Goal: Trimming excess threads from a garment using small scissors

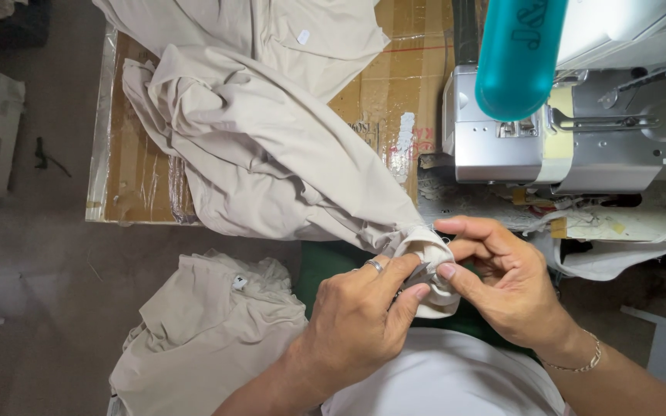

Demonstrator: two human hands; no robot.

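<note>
My left hand [360, 320], with a ring on one finger, and my right hand [506, 281], with a thin bracelet at the wrist, both pinch the bunched end of a beige garment [271, 154]. The gathered end [429, 254] sits between my fingertips, just in front of my body. From there the cloth trails up and left across a cardboard-covered table [132, 169]. A small metal piece shows between my fingers, too small to identify.
A grey sewing machine [572, 146] stands at the upper right with a teal cylinder [519, 54] in front of it. More beige cloth [202, 331] is piled at the lower left. Another beige piece [310, 35] lies at the table's far end.
</note>
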